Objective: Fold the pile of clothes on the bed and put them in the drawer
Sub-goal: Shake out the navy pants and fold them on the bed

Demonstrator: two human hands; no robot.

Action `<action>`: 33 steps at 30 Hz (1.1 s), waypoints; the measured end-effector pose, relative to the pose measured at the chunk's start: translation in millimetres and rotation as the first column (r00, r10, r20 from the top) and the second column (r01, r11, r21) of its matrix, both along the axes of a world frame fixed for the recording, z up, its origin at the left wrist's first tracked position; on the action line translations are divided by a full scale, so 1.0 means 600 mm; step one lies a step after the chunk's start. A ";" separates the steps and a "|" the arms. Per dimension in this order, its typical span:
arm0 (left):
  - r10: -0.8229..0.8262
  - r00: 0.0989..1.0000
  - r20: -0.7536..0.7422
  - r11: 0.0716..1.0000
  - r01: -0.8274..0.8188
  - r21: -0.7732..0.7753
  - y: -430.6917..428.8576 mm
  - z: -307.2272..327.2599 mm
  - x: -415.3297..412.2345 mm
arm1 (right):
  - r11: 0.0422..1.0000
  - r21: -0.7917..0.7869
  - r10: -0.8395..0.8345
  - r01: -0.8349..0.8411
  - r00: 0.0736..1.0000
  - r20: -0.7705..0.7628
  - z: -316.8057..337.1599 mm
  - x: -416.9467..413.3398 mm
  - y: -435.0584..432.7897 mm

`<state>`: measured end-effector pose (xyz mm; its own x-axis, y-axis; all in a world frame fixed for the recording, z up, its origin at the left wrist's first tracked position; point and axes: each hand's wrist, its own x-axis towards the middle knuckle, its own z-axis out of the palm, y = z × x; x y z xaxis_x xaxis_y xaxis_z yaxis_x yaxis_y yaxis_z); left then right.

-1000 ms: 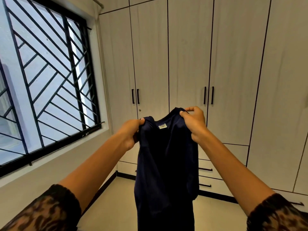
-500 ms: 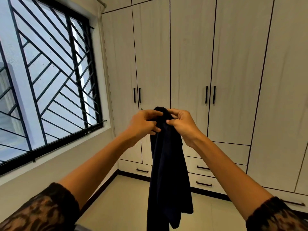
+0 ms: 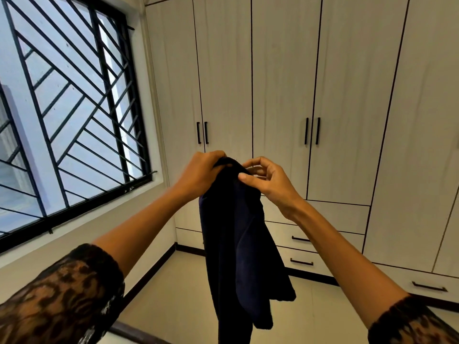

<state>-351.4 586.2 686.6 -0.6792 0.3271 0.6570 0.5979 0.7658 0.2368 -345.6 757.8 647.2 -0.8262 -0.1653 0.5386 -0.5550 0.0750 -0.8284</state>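
Head view. Both hands are raised in front of the wardrobe (image 3: 280,70), below its door handles. The left hand (image 3: 201,175) is clenched round the top of the shirt (image 3: 236,232). The right hand (image 3: 269,186) pinches the same bunched top edge, with its thumb (image 3: 244,177) pressed on the cloth. The dark navy shirt hangs doubled lengthwise from the two hands, clear of the floor, covering part of the drawers (image 3: 310,244) at the wardrobe's base. A barred window (image 3: 62,108) lies left of the wardrobe.

No writing, label, brand, number or sign can be read here; the dark garment (image 3: 238,232), the wardrobe doors (image 3: 280,70) and the window (image 3: 62,108) show none.
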 end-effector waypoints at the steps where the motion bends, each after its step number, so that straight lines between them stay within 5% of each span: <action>1: 0.011 1.000 -0.006 1.000 -0.011 0.011 -0.003 0.000 -0.003 | 1.000 -0.006 -0.002 0.002 1.000 0.005 -0.011 -0.003 0.006; 7: 0.077 0.997 -0.019 0.993 -0.075 0.095 -0.027 0.012 -0.024 | 0.993 0.115 -0.036 0.028 0.997 0.075 -0.096 -0.022 0.037; 16: 0.171 0.981 -0.091 0.974 -0.154 0.166 -0.043 0.033 -0.043 | 0.849 0.296 -0.369 0.437 0.893 -0.259 -0.195 -0.026 0.020; 24: 0.250 0.965 -0.073 0.944 -0.227 0.240 -0.073 0.054 -0.058 | 0.615 0.258 -0.317 0.745 0.534 -0.784 -0.224 -0.049 0.037; 28: 0.271 0.960 -0.076 0.931 -0.241 0.274 -0.076 0.053 -0.062 | 0.456 0.239 -0.340 0.857 0.417 -0.843 -0.213 -0.068 0.034; 30: 0.268 0.960 -0.082 0.931 -0.236 0.280 -0.076 0.052 -0.063 | 0.475 0.222 -0.416 0.852 0.440 -0.796 -0.207 -0.062 0.015; 33: 0.290 0.954 -0.081 0.923 -0.256 0.288 -0.076 0.053 -0.065 | 0.578 0.275 -0.505 0.768 0.601 -0.620 -0.201 -0.038 -0.029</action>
<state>-390.2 540.7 718.6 -0.6278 -0.0616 0.7760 0.4117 0.8197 0.3982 -368.4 740.5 526.5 -0.5056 -0.0241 0.8624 -0.4577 0.8548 -0.2445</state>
